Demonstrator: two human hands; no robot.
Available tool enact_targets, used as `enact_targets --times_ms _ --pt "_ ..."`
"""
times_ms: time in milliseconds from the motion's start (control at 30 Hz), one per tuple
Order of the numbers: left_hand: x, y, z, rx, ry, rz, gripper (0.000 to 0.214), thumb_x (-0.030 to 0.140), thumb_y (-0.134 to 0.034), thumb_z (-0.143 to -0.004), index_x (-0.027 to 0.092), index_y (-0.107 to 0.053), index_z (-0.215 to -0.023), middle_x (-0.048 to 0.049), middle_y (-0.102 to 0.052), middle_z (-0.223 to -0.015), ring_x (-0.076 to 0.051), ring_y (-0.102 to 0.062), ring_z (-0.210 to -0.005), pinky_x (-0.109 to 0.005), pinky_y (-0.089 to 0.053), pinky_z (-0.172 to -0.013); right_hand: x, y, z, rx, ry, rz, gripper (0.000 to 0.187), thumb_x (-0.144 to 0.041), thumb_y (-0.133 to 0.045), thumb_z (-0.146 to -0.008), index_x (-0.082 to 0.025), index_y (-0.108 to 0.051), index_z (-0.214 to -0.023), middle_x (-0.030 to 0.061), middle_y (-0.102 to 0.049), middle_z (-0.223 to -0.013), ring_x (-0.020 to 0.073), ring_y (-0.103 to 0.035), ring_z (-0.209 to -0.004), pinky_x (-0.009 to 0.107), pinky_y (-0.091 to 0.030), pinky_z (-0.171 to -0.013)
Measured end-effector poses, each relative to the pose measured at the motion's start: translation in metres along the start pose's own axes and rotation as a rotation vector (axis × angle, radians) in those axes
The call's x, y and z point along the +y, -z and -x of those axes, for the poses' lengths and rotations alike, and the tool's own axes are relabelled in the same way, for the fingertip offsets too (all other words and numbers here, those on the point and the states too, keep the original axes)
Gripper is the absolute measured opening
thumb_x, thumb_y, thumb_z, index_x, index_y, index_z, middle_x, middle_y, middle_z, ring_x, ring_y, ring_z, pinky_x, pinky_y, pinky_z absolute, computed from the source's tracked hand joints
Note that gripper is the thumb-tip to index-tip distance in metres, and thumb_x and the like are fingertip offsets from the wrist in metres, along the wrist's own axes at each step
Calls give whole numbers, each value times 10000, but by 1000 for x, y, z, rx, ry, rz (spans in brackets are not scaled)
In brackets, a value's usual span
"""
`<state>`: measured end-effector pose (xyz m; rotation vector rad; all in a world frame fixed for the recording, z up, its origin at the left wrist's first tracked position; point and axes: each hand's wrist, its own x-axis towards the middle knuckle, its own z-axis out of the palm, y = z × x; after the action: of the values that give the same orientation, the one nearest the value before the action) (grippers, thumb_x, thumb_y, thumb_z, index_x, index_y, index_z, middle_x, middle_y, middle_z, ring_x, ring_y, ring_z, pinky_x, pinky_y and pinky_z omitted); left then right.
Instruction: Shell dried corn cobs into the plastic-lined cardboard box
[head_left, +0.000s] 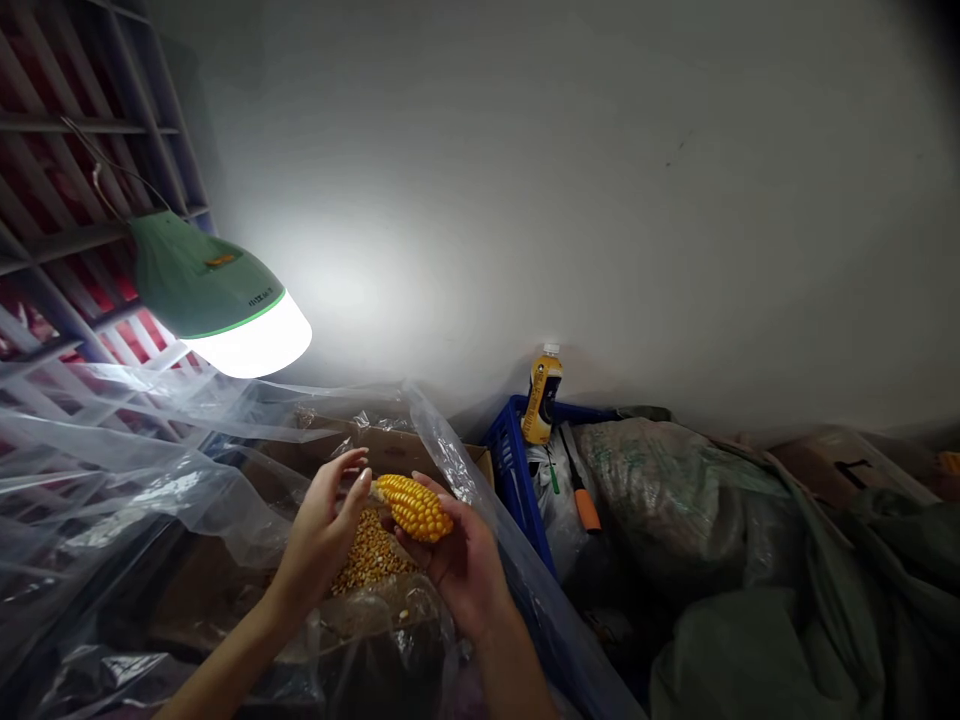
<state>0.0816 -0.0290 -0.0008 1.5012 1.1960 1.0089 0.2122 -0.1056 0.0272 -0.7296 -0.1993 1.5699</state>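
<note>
My right hand (457,565) is closed around a yellow corn cob (412,506), holding it above a cardboard box (397,448). My left hand (326,525) is beside the cob's bare tip, fingers spread and thumb raised, touching or nearly touching the cob's end. Under both hands lies a heap of loose corn kernels (371,560) inside the box. Clear plastic sheeting (142,470) lines and drapes the box.
A lit green-and-white lamp (225,300) hangs at the left before a slatted rack (67,180). A blue crate (514,470) holds a yellow bottle (542,395) and an orange-handled tool (583,505). Dark sacks and cloth (712,520) fill the right.
</note>
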Motion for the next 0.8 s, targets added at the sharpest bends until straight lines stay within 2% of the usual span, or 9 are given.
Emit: enact_targets --times_ms 33,100,167,233,300,367,533,667,800 --pt "0 1 1 -15 -131 -110 424 451 -456 -781 203 -524 -1117 -79 -541 -1183 -231 -477 -1110 -356 -365 -936 2 1 0 13 1 48 305 -232 -546 -771 -142 -581 -1060 71 -641 -1011 197 -607 -895 326 -506 -747" --pt "0 2 4 -156 -286 -251 386 416 -383 -827 225 -532 -1128 -58 -562 -1173 -206 -490 -1095 -324 -354 -938 6 2 -1 32 -10 142 303 -286 -572 -774 -156 -588 -1047 64 -639 -1011 196 -605 -898 316 -508 -724" --pt "1 3 6 -306 -282 -337 360 399 -318 -856 223 -599 -997 -41 -644 -1005 -182 -573 -924 -274 -412 -815 10 2 0 35 -48 216 348 -414 -538 -796 -176 -591 -1044 63 -647 -970 200 -614 -869 317 -510 -682" --pt "3 3 8 -350 -198 -412 427 414 -258 -870 202 -603 -734 -20 -654 -737 -156 -578 -676 -241 -411 -633 13 1 1 16 -113 272 483 -564 -417 -809 -176 -606 -1026 80 -659 -890 214 -625 -828 327 -509 -635" --pt "5 2 8 -298 -129 -477 483 445 -223 -869 193 -485 -553 1 -567 -548 -132 -499 -522 -234 -344 -526 15 1 1 13 -159 339 635 -662 -289 -793 -163 -631 -986 101 -660 -808 230 -631 -788 335 -503 -594" --pt "6 2 8 -227 -109 -513 474 464 -213 -866 194 -399 -523 14 -507 -499 -120 -450 -487 -235 -299 -507 16 2 1 70 -126 448 693 -697 -244 -773 -161 -642 -961 109 -656 -770 233 -635 -744 333 -496 -563" --pt "7 4 5 -144 -105 -511 413 468 -222 -863 204 -375 -585 25 -487 -532 -123 -451 -525 -234 -280 -531 12 5 1 248 116 708 472 -550 -475 -780 -150 -631 -976 99 -657 -835 207 -629 -691 297 -483 -531" --pt "6 7 2 -133 -108 -537 400 465 -222 -864 210 -368 -593 33 -462 -520 -120 -435 -501 -233 -270 -517 9 5 3 168 147 630 340 -368 -556 -776 -136 -616 -1017 77 -662 -831 186 -626 -689 284 -486 -568" --pt "5 9 1 -136 -156 -620 391 436 -226 -871 209 -379 -593 25 -486 -536 -120 -454 -503 -234 -272 -519 6 4 4 142 137 632 326 -338 -560 -766 -118 -630 -996 66 -665 -757 178 -628 -668 280 -489 -588"
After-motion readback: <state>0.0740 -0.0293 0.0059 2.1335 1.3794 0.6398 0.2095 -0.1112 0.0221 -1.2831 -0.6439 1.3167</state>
